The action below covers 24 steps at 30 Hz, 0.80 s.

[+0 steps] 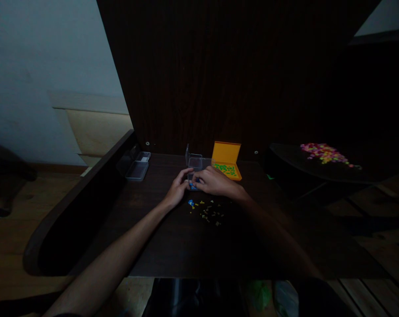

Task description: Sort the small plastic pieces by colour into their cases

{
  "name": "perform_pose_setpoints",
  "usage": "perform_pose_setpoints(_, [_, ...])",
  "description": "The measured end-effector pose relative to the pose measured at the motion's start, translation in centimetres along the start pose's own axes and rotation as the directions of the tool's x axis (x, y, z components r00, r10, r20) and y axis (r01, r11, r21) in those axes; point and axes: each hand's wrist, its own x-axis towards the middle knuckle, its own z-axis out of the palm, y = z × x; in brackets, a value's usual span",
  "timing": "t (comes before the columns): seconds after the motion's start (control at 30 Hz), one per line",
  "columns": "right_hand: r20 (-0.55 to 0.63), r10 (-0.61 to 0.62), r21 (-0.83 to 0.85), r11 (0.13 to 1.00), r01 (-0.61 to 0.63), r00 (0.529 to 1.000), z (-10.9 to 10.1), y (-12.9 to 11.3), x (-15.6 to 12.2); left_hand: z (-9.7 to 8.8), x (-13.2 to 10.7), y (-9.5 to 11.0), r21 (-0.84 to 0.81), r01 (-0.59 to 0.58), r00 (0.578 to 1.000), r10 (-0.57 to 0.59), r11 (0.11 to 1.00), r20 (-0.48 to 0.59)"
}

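Note:
A small clear plastic box [190,176] with blue pieces [193,186] in it stands on the dark table between my hands. My left hand [177,188] is at the box's left side, thumb and fingers curved against its edge. Over the box's right part, my right hand [211,180] has its fingers pinched together; whatever they hold is too small or hidden to tell. Just in front of the box lies a little cluster of blue pieces [190,202]. Scattered yellowish pieces [206,215] spread to its right.
Behind the hands is another clear box [195,162] with its lid raised. An open orange case [226,152] holds green pieces [224,168]. A clear open box [137,171] sits by the left side panel [87,207]. Multicoloured pieces [326,154] are heaped on a dark surface at right.

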Motion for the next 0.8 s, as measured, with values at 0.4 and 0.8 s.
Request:
perform_pose_setpoints(0.4, [0.298,-0.185,-0.040,0.978,0.206,0.936,1.4,-1.4,0.0,-0.2,-0.1,0.9,0.001,0.042,0.996,-0.042,0.999,-0.073])
perform_pose_setpoints(0.8, [0.324,-0.141,-0.065,0.983,0.171,0.935,2.2,-1.4,0.3,-0.2,0.0,0.9,-0.027,0.045,0.997,-0.047,0.999,-0.057])
